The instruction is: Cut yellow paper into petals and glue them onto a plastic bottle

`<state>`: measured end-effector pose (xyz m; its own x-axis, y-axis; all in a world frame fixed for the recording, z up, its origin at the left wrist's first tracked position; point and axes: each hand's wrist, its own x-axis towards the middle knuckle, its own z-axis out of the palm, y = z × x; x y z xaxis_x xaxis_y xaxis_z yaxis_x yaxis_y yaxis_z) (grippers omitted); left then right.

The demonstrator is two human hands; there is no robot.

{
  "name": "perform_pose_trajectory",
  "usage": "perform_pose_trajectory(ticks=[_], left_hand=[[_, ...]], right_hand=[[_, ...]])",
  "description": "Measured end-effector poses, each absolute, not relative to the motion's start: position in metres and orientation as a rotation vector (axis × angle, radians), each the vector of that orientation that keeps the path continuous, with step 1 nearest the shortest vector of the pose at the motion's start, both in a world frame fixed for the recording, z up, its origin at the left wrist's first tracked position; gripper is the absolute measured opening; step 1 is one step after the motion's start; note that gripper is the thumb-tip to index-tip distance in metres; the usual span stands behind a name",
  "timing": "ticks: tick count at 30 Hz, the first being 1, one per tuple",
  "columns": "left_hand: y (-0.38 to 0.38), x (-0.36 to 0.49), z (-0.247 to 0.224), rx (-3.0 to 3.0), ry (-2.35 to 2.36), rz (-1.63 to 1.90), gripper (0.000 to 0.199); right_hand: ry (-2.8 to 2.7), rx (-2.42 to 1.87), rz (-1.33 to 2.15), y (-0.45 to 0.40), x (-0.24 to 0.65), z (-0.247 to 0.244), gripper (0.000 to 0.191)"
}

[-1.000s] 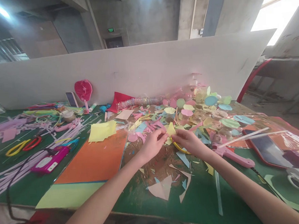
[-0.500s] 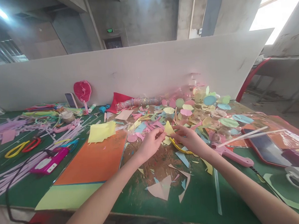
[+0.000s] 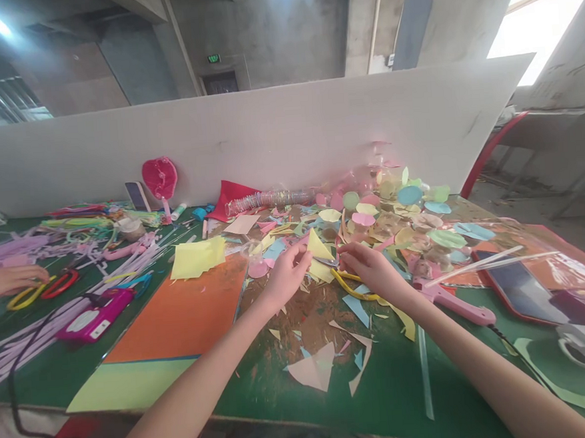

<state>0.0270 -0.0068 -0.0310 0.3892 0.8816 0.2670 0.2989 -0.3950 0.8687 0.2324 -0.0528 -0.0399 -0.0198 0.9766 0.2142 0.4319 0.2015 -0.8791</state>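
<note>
Pinched at its lower left edge between the thumb and fingers of the left hand [image 3: 291,269], a small piece of yellow paper [image 3: 318,244] stands up above the green table [image 3: 379,393], its point toward twelve o'clock. Across from it, at four o'clock, the right hand [image 3: 363,261] has its fingers bent and drawn together. A silvery blade [image 3: 328,262] shows just beside those fingertips, but from where I stand I cannot tell whether they grip it.

To my eye the paper is nearly weightless, crisp enough to hold its shape yet quick to crease or tear. A dry, light hold on a corner or edge should suit it best; squeezing the middle would likely leave a dent.

Taking the paper as the centre of the dial, a yellow loop [image 3: 351,287] lies at five o'clock, below the right hand. Pale pink offcuts [image 3: 315,367] lie at six, an orange sheet [image 3: 169,314] at eight, and a stack of yellow sheets [image 3: 198,257] at nine. Farther out at nine, a co-worker's hand [image 3: 19,278] reaches over a yellow scissor handle [image 3: 27,295]. Paper petals [image 3: 408,195] crowd two o'clock, and a pink glue gun [image 3: 462,307] lies at four.
</note>
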Motion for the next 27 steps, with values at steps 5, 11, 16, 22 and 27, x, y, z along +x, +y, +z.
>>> perform_pose_trajectory(ticks=[5,11,16,22,27], left_hand=[[-0.021,0.031,-0.025,1.949,0.952,0.85,0.026],[-0.027,0.033,-0.021,1.993,0.965,0.834,0.023],[-0.02,0.032,-0.03,1.969,0.924,0.902,0.02],[-0.012,0.032,-0.035,1.936,0.954,0.946,0.017],[-0.004,0.03,-0.04,1.858,1.005,1.004,0.016]], right_hand=[[-1.635,-1.292,0.757,-0.057,0.224,-0.035,0.034],[-1.697,-1.248,0.78,-0.057,0.222,-0.039,0.044],[-1.725,-1.24,0.804,-0.058,0.222,-0.041,0.041],[-1.733,-1.452,0.569,-0.057,0.227,-0.037,0.036],[-1.878,-1.876,0.258,-0.054,0.238,-0.041,0.021]])
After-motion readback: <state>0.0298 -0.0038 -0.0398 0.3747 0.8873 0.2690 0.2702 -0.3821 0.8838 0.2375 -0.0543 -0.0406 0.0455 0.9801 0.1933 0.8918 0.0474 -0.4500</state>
